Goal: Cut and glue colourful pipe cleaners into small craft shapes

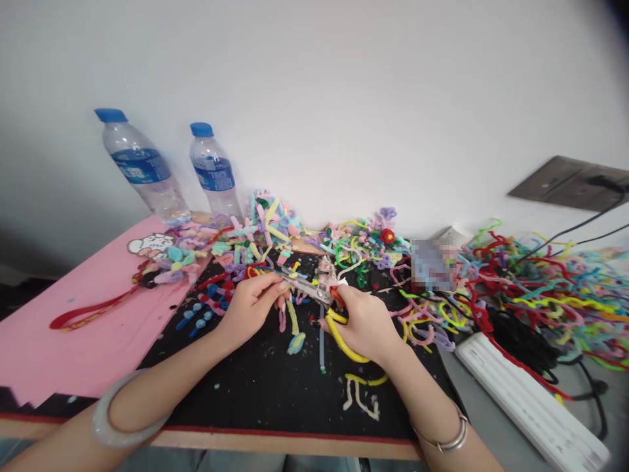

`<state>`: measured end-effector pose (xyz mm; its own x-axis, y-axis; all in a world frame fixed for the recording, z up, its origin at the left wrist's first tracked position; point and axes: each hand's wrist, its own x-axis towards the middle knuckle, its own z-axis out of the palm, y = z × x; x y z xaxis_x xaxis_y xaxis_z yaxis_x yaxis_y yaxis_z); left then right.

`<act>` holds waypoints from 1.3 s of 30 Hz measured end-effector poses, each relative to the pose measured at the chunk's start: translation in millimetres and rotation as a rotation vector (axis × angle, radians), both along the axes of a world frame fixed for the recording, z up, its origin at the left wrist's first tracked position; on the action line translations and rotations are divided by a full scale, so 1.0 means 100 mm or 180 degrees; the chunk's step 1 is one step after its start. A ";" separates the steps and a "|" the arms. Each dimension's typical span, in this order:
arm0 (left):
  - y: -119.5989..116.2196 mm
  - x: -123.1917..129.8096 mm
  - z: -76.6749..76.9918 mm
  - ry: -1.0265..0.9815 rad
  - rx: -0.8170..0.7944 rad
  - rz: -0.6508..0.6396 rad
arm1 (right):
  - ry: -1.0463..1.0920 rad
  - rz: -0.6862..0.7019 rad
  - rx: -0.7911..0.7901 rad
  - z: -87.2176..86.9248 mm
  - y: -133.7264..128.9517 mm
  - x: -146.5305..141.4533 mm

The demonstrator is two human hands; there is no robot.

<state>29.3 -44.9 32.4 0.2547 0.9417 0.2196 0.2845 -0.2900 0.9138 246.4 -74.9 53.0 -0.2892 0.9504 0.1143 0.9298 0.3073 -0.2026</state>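
Note:
My right hand (368,321) is closed around a pair of scissors (309,288) with yellow and orange handles. Their metal blades point left, toward my left hand (253,305). That hand is closed in a pinch at the blade tips; whatever sits between its fingertips is too small to make out. Just below the fingers, a pale yellow-green pipe cleaner piece (293,318) with a light blue end (296,343) shows against the black mat (236,387). A grey-blue strip (322,341) lies under the scissors. Near my right wrist rests a cream and yellow bent pipe cleaner (361,393).
Two water bottles (140,167) lean by the wall, behind a pink sheet (88,295) with a red strap (93,313). Piles of coloured pipe cleaners (535,282) spread along the back and right. A white power strip (531,400) and black cables (521,337) lie at right.

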 end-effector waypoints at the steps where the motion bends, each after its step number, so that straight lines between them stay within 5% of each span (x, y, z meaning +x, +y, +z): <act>1: 0.00 0.00 -0.01 0.0019 0.0016 -0.0028 | -0.0037 -0.0022 -0.0011 0.00 0.00 0.00; 18: 0.01 0.00 -0.05 -0.0068 -0.0306 -0.0265 | -0.0272 -0.0182 -0.0031 -0.01 0.04 0.07; 30: 0.16 -0.06 -0.11 0.0259 0.0077 0.0077 | 0.0183 -0.1312 0.1029 -0.10 0.35 0.65; 35: 0.21 -0.09 -0.16 -0.0172 -0.0439 -0.0030 | 0.0629 -0.1035 0.1253 -0.28 0.51 0.83; 39: 0.24 -0.13 -0.18 -0.0013 -0.0355 -0.0135 | 0.0657 -0.0795 0.1485 -0.35 0.57 0.84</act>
<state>16.1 -21.2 14.3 0.2943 0.9488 0.1150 0.2703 -0.1981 0.9422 330.7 -17.8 17.8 0.0109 0.8224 0.5688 0.9413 0.1835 -0.2833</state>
